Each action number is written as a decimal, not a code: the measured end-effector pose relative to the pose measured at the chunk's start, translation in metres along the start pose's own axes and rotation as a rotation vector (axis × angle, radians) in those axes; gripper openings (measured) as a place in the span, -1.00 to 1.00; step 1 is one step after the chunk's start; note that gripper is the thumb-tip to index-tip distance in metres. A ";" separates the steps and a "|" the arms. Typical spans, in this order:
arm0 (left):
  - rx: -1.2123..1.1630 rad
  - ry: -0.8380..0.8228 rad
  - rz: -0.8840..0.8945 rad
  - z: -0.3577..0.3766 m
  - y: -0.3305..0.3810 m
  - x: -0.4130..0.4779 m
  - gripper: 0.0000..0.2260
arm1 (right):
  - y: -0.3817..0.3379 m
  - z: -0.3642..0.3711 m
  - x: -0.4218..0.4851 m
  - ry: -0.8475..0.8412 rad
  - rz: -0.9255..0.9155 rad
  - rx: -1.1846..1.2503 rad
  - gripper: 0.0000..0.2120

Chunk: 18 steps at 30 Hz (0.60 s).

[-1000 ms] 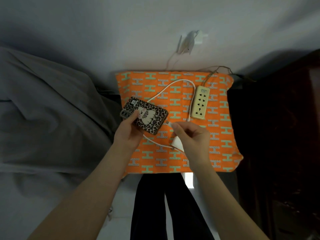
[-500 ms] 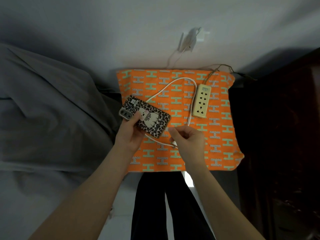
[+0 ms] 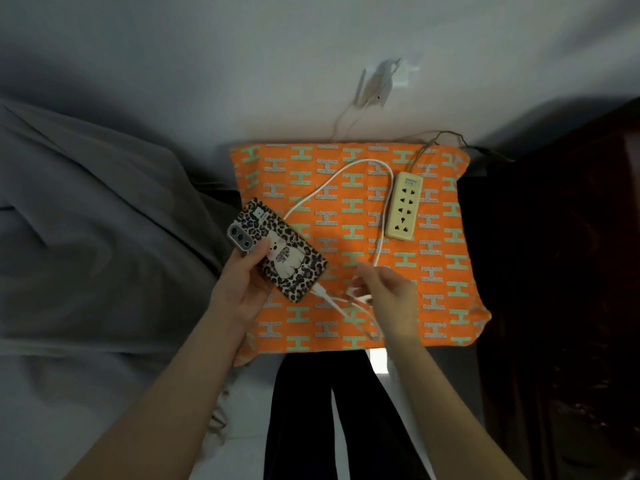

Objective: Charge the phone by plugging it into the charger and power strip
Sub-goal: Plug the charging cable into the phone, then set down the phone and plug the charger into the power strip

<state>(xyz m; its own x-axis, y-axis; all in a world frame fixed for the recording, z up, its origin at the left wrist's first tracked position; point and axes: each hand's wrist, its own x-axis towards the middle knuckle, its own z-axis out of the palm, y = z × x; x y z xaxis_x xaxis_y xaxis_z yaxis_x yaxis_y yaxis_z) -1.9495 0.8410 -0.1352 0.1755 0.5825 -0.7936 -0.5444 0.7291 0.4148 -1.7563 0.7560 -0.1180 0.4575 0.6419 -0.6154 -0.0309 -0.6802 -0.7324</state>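
Note:
My left hand [image 3: 242, 289] grips a phone [image 3: 280, 251] in a leopard-print case, back side up, tilted over the orange cloth [image 3: 450, 306]. The white charger cable [image 3: 346, 166] loops across the cloth. Its connector sits at the phone's lower end, and it seems to be inserted. My right hand [image 3: 388, 299] is blurred, just right of that connector, fingers curled around the cable. The charger block is not clearly visible; a bit of white shows under the right hand. A cream power strip [image 3: 403, 209] lies at the cloth's right, all its sockets free.
Grey bedding [image 3: 86, 237] fills the left side. Dark wooden furniture [image 3: 561, 271] stands right of the cloth. A wall outlet with a plug and thin wires [image 3: 381, 84] is on the wall behind. My black-trousered legs [image 3: 311, 410] are below.
My right hand brought the cable's connector to the phone's lower end and has pulled back slightly to the right. The phone has tilted a little more upright in my left hand.

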 end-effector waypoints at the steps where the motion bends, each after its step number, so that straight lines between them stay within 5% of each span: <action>1: 0.016 -0.007 0.000 -0.002 0.004 0.002 -0.58 | 0.006 -0.007 0.012 0.118 0.049 -0.125 -0.69; 3: 0.066 -0.007 -0.001 -0.003 0.007 0.009 -0.58 | 0.018 -0.010 0.027 0.182 0.176 -0.342 -0.51; 6: 0.253 0.026 -0.032 0.008 0.001 0.022 -0.60 | 0.028 0.005 0.036 0.050 0.241 -0.535 -0.27; 11: 0.753 0.015 -0.092 0.021 -0.014 0.046 -0.54 | 0.023 -0.003 0.057 0.024 0.211 -0.630 -0.36; 14: 1.044 -0.057 -0.013 0.030 -0.021 0.062 -0.47 | 0.019 -0.036 0.066 -0.066 0.142 -0.432 -0.45; 18: 1.336 -0.159 0.152 0.046 -0.031 0.073 -0.32 | 0.006 -0.087 0.066 -0.238 0.180 0.247 -0.69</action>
<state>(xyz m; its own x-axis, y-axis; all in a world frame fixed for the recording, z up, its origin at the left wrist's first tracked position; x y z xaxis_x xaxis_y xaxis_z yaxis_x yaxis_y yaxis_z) -1.8823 0.8774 -0.1854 0.3272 0.6565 -0.6797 0.6235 0.3906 0.6773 -1.6495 0.7632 -0.1378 0.2069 0.6042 -0.7695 -0.3185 -0.7021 -0.6369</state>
